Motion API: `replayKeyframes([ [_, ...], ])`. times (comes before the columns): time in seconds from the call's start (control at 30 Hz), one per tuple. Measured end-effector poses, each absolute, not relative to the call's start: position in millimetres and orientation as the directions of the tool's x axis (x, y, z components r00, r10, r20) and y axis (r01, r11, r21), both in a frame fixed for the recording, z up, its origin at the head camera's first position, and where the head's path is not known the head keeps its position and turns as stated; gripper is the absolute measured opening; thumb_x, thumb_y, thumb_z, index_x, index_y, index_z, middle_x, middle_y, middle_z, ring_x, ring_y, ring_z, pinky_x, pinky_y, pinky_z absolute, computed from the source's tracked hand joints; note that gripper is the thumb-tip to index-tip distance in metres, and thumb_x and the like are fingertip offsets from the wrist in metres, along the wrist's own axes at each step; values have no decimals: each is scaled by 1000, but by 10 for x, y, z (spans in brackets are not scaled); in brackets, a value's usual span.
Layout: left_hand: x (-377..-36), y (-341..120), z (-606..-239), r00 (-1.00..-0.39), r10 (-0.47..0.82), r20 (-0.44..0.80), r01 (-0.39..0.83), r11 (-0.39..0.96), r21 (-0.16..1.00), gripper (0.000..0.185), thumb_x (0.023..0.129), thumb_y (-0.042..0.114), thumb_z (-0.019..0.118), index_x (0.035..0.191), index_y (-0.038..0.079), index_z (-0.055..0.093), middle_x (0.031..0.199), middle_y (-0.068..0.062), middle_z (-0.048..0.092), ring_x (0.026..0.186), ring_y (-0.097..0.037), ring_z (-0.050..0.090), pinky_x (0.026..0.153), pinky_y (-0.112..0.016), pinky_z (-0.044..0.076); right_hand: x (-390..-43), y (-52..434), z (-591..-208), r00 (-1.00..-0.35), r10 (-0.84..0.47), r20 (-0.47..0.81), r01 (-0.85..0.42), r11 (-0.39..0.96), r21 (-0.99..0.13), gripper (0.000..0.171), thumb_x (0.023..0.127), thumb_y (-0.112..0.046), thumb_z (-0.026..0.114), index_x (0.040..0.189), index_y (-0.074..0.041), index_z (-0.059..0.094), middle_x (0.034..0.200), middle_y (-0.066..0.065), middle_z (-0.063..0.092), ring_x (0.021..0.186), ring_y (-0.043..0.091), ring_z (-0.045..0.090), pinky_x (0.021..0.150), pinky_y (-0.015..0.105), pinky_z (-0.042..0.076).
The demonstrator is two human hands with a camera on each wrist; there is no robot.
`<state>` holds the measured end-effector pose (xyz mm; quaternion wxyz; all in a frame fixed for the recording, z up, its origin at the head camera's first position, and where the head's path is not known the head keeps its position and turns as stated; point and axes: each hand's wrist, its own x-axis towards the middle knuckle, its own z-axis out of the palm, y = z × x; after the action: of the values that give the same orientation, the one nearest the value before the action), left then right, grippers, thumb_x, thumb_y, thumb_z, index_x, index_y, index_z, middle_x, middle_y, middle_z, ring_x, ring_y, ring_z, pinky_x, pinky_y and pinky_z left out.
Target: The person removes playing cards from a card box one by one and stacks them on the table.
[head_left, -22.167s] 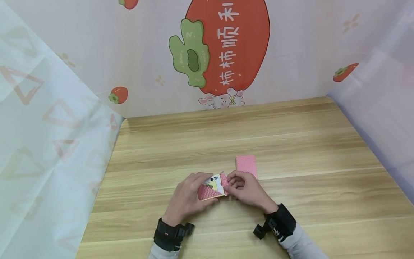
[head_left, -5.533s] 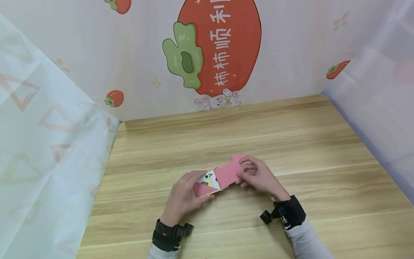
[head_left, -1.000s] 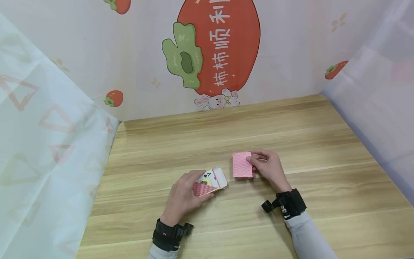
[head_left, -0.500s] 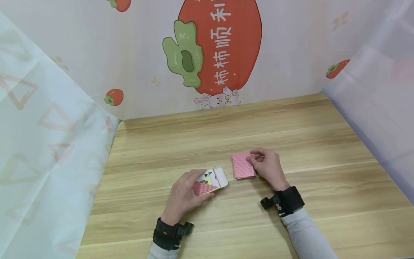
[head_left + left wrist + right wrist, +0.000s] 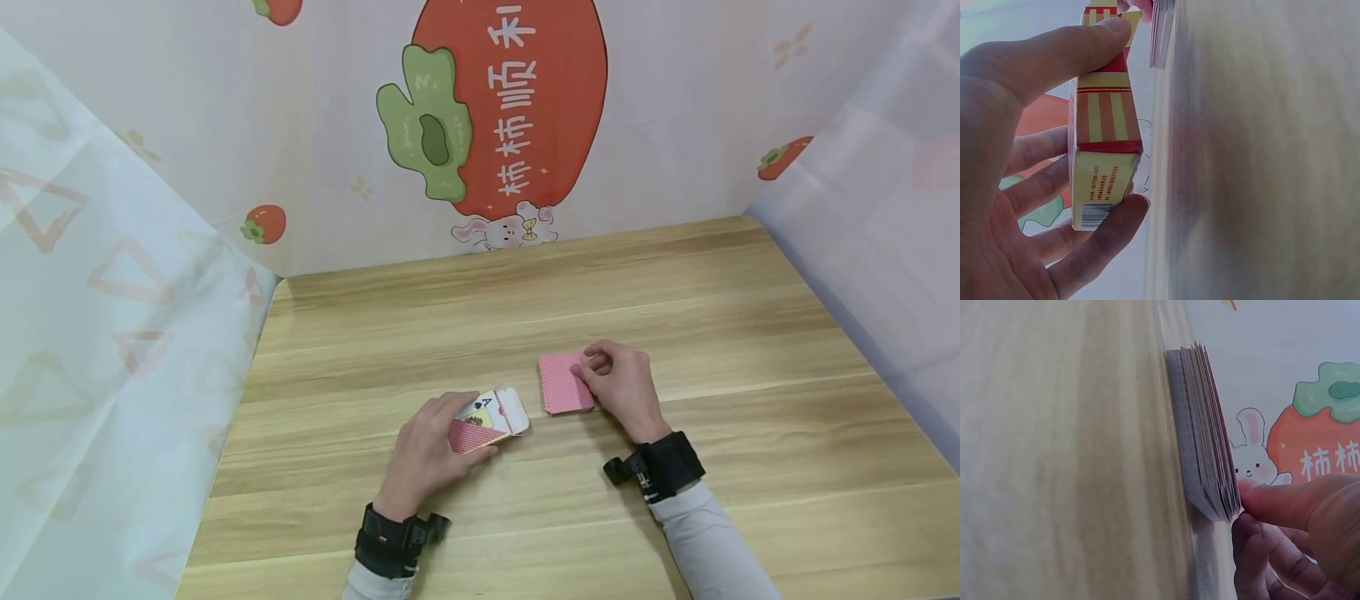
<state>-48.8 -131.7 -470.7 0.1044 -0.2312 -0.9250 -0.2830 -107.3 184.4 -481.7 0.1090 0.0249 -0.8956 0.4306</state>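
Observation:
My left hand (image 5: 431, 450) grips a playing card box (image 5: 480, 435) with an ace of spades design and red-patterned sides. Its white flap hangs open toward the right. In the left wrist view my thumb lies along one edge of the box (image 5: 1107, 119), and fingers support it from the other side. To the right, a stack of pink-backed playing cards (image 5: 562, 385) lies face down on the table. My right hand (image 5: 622, 387) pinches the stack's right edge, thumb on top. Seen edge-on in the right wrist view, the stack (image 5: 1200, 437) is slightly uneven, its upper cards fanned apart.
The wood-grain table (image 5: 420, 325) extends around both hands. Behind it hangs a printed cloth (image 5: 330, 133) with a big persimmon and a rabbit; more cloth (image 5: 112, 333) closes in the left and right sides. Each wrist wears a black strapped camera.
Earlier my right hand worked at the box's mouth, then drew cards out. A second ago it laid them over the pile; now they sit together as one stack. The left hand has barely moved.

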Motion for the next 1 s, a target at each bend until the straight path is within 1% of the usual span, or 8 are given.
replayKeyframes([
  [0.27, -485, -1319, -4703, -873, 363, 324, 482, 737, 473, 77, 70, 44, 101, 135, 16, 70, 128, 0, 75, 109, -17, 72, 87, -37, 61, -1058, 1846, -4804, -977, 61, 202, -126, 603, -788, 19, 91, -13, 86, 103, 0, 78, 85, 12, 78, 72, 20, 74, 66, 24, 57],
  [0.37, -488, -1324, -4700, -874, 368, 318, 483, 735, 476, 76, 71, 44, 100, 135, 17, 69, 128, 1, 75, 109, -16, 71, 86, -36, 61, -1026, 1816, -4776, -971, 69, 229, -155, 550, -820, 14, 93, -12, 83, 101, -1, 79, 85, 10, 78, 72, 18, 72, 66, 19, 56],
  [0.43, -490, -1325, -4697, -871, 374, 319, 489, 730, 478, 76, 71, 43, 100, 136, 18, 69, 128, 2, 74, 108, -16, 71, 85, -35, 61, -990, 1769, -4759, -966, 56, 251, -194, 484, -853, 11, 94, -10, 81, 100, -1, 79, 87, 11, 78, 73, 16, 72, 66, 18, 57],
  [0.5, -494, -1327, -4696, -862, 386, 328, 504, 718, 480, 76, 72, 43, 100, 136, 19, 69, 129, 2, 74, 107, -15, 71, 84, -34, 61, -937, 1699, -4740, -966, 16, 259, -233, 392, -890, 9, 94, -7, 81, 100, -1, 79, 88, 12, 78, 74, 15, 72, 68, 18, 58],
  [0.6, -500, -1324, -4694, -847, 406, 343, 530, 699, 480, 76, 72, 43, 100, 137, 19, 68, 129, 2, 74, 107, -14, 70, 83, -33, 60, -840, 1570, -4725, -964, -94, 247, -263, 252, -931, 9, 95, -3, 79, 103, 1, 79, 91, 17, 77, 73, 17, 73, 68, 21, 60],
  [0.7, -505, -1320, -4693, -838, 420, 349, 545, 683, 486, 76, 73, 42, 99, 138, 19, 68, 130, 3, 73, 108, -14, 69, 83, -33, 60, -751, 1438, -4711, -949, -211, 233, -272, 179, -945, 12, 94, -2, 79, 106, 1, 78, 94, 17, 78, 76, 18, 74, 68, 25, 61],
  [0.83, -504, -1320, -4686, -835, 426, 348, 550, 674, 493, 77, 73, 42, 100, 139, 18, 68, 131, 2, 73, 109, -14, 69, 84, -33, 60, -677, 1293, -4722, -925, -312, 216, -277, 167, -946, 18, 92, -2, 82, 109, 1, 77, 94, 11, 78, 82, 15, 74, 70, 26, 62],
  [1.0, -499, -1327, -4687, -825, 438, 358, 566, 659, 495, 75, 74, 42, 99, 139, 19, 68, 132, 2, 72, 111, -13, 69, 84, -32, 60, -645, 1185, -4778, -919, -351, 177, -258, 199, -946, 21, 87, 4, 83, 105, -3, 75, 88, 6, 75, 76, 12, 70, 65, 23, 57],
])
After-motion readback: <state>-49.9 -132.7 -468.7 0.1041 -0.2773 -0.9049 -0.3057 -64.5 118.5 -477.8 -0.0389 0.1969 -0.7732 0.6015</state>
